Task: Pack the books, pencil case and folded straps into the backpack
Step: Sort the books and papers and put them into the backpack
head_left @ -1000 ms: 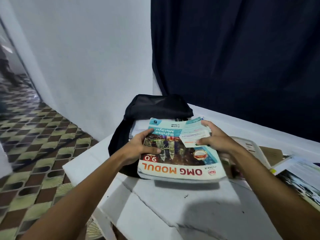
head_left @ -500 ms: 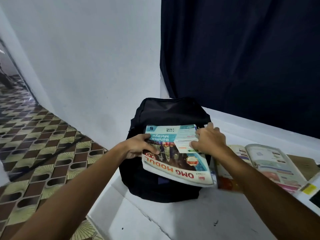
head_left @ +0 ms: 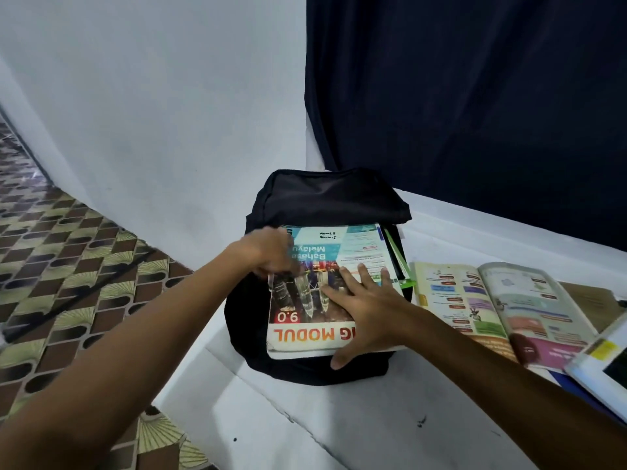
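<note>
A black backpack [head_left: 325,198] lies on the white table at its left corner. A workbook with a teal cover and "MODUL 9.0" in orange [head_left: 305,330] lies on top of it, its far end under the bag's flap. My right hand [head_left: 363,310] presses flat on the cover with the fingers spread. At the workbook's left edge my left hand [head_left: 271,252] is blurred, with its fingers curled at the edge. A green-edged book [head_left: 400,262] pokes out at the workbook's right side. No pencil case or straps show.
An open textbook [head_left: 492,300] lies on the white table [head_left: 305,418] just right of the bag, with more books [head_left: 604,364] at the right edge. A white wall and a dark curtain [head_left: 475,113] stand behind. The patterned floor [head_left: 68,249] drops off to the left.
The workbook has slid further into the backpack. My right hand moved from its far edge onto the cover and flattened. My left hand shifted up along the left edge.
</note>
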Demonstrator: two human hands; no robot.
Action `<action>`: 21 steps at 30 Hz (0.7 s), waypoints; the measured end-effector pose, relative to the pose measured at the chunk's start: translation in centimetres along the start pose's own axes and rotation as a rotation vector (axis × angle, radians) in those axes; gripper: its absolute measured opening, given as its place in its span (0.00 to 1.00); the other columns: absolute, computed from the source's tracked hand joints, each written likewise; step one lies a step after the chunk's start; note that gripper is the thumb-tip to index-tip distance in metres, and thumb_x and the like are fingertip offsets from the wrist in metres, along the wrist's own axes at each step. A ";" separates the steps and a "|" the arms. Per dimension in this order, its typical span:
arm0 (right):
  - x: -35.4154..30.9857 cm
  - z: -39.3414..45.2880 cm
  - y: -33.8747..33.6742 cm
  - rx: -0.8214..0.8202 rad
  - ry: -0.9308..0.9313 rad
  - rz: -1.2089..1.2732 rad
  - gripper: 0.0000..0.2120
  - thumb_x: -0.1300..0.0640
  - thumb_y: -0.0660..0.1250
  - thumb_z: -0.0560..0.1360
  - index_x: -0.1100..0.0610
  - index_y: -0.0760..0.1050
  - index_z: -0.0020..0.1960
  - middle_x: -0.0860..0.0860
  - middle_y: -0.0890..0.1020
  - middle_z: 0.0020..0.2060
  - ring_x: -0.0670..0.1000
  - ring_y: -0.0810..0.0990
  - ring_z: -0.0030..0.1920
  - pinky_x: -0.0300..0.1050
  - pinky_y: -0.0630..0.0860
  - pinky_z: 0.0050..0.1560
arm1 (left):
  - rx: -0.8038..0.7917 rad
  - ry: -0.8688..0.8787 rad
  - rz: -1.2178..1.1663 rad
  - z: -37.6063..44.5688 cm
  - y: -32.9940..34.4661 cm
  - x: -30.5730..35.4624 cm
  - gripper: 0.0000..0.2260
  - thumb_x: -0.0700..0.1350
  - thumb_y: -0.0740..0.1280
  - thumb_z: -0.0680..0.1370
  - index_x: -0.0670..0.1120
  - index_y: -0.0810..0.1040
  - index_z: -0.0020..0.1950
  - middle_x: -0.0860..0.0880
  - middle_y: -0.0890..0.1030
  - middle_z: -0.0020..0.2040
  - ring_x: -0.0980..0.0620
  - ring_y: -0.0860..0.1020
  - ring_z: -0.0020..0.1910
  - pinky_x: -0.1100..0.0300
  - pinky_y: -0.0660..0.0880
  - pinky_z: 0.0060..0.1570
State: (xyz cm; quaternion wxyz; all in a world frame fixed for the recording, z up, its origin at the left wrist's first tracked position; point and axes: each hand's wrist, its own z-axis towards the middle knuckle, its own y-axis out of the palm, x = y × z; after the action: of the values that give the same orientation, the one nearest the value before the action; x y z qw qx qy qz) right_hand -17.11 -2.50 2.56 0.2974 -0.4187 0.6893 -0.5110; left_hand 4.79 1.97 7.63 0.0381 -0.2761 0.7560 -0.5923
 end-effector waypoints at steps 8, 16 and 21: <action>0.5 0.7 -1.4 0.004 -0.026 0.046 0.56 0.24 0.67 0.61 0.41 0.42 0.78 0.55 0.42 0.78 0.64 0.40 0.77 0.69 0.40 0.72 | 0.321 0.357 0.299 9.1 -1.5 1.3 0.39 0.67 0.65 0.73 0.53 0.58 0.79 0.44 0.65 0.76 0.40 0.62 0.74 0.43 0.62 0.70; 2.4 4.1 -4.0 -0.048 -0.004 0.144 0.54 0.26 0.70 0.61 0.38 0.45 0.77 0.54 0.42 0.79 0.63 0.42 0.77 0.67 0.46 0.73 | 0.417 0.501 0.286 13.0 -6.8 1.3 0.27 0.63 0.66 0.75 0.52 0.72 0.71 0.42 0.81 0.59 0.39 0.77 0.58 0.50 0.72 0.56; 4.0 8.0 -5.6 -0.088 0.035 0.173 0.54 0.26 0.70 0.61 0.38 0.47 0.77 0.53 0.42 0.79 0.63 0.43 0.77 0.65 0.51 0.73 | 0.421 0.576 0.288 14.5 -10.1 1.8 0.24 0.61 0.67 0.76 0.52 0.76 0.68 0.47 0.81 0.61 0.42 0.77 0.60 0.51 0.72 0.56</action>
State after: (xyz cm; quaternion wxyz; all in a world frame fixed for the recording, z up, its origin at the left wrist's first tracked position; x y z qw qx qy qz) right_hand -10.79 -10.42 5.57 0.3096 -0.3613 0.7498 -0.4598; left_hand 12.67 -13.04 13.07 -0.0372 0.0243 0.6284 -0.7766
